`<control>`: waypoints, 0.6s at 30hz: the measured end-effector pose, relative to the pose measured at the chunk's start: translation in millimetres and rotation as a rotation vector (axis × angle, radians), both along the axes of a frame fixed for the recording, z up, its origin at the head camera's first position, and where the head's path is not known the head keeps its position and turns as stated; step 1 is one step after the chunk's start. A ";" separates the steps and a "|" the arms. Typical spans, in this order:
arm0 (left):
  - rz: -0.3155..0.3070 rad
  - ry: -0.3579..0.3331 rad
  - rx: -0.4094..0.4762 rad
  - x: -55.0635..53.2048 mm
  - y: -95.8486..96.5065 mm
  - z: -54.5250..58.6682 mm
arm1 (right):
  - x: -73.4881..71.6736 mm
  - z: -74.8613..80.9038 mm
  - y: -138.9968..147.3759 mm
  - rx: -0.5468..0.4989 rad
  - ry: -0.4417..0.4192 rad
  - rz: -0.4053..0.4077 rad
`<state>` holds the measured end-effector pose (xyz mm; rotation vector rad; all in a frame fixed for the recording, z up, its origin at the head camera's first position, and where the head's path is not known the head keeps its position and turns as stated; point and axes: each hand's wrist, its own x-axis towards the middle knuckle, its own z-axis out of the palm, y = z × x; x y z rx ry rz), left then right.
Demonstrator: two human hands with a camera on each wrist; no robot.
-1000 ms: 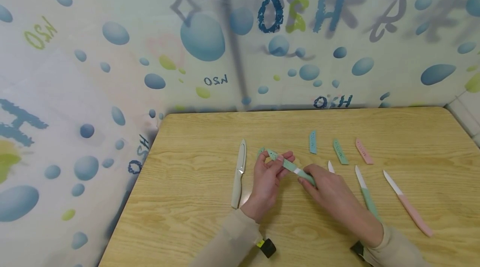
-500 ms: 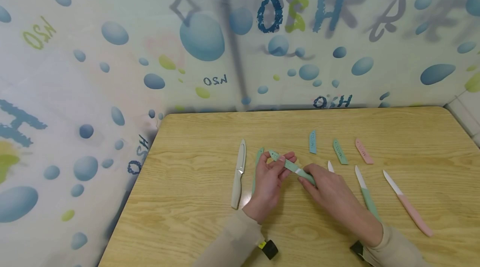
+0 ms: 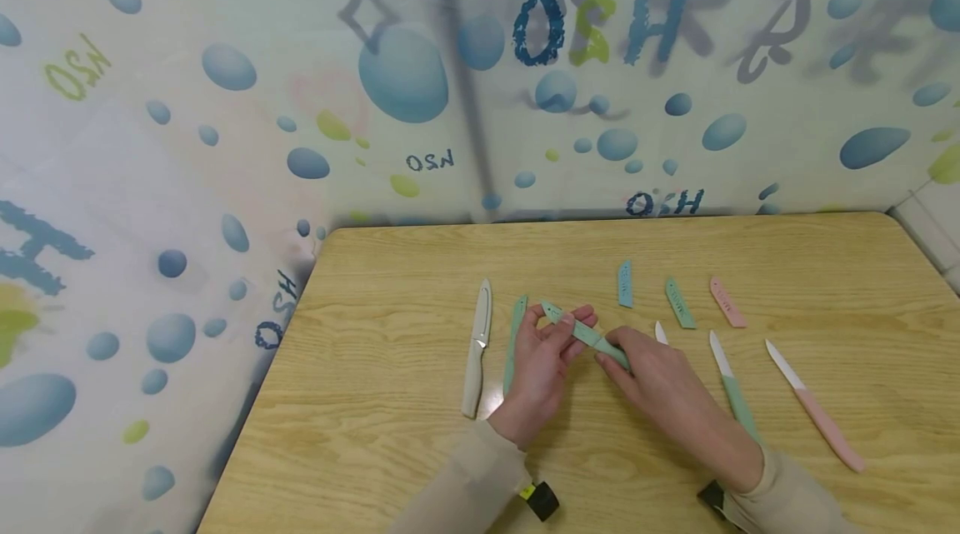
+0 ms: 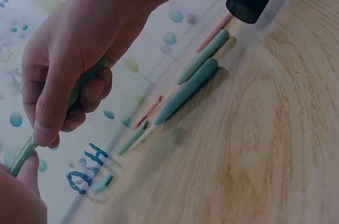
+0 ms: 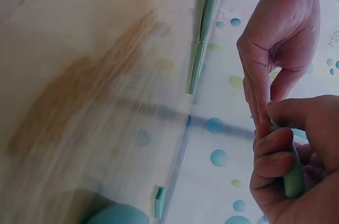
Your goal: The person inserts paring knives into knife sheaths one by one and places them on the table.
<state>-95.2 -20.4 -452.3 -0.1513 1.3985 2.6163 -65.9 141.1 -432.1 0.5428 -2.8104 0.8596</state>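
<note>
In the head view my left hand (image 3: 540,367) pinches a green blade sheath (image 3: 583,333) between thumb and fingers, above the table. My right hand (image 3: 660,371) grips the green handle (image 3: 612,352) of a knife, its blade inside the sheath. Sheath and handle now meet end to end, in one slanting line. The right wrist view shows this handle (image 5: 293,176) wrapped by curled fingers. Left of my left hand lies a green sheathed knife (image 3: 515,334), partly covered by that hand. Beside it is a pale knife (image 3: 476,367) with its blade covered.
At right lie a green-handled knife (image 3: 738,405) and a pink-handled knife (image 3: 828,426), both with bare white blades. A blue-handled knife (image 4: 188,91) is mostly behind my right hand. Blue (image 3: 626,284), green (image 3: 680,304) and pink (image 3: 727,302) sheaths lie farther back on the wooden table (image 3: 337,434).
The white strip of blade between sheath and handle has disappeared as my left hand slid the sheath slightly toward the handle. My right hand has stayed nearly still.
</note>
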 end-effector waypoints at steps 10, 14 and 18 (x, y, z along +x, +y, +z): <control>0.034 0.030 -0.120 -0.1 -3.0 4.8 | -0.4 1.4 -2.2 -0.001 -0.040 -0.034; 0.019 0.015 -0.192 -4.7 -8.0 9.7 | -0.6 3.5 -2.7 0.002 -0.047 -0.055; -0.023 0.018 -0.267 -12.3 -17.1 15.4 | -0.2 4.5 -2.8 0.018 -0.048 -0.040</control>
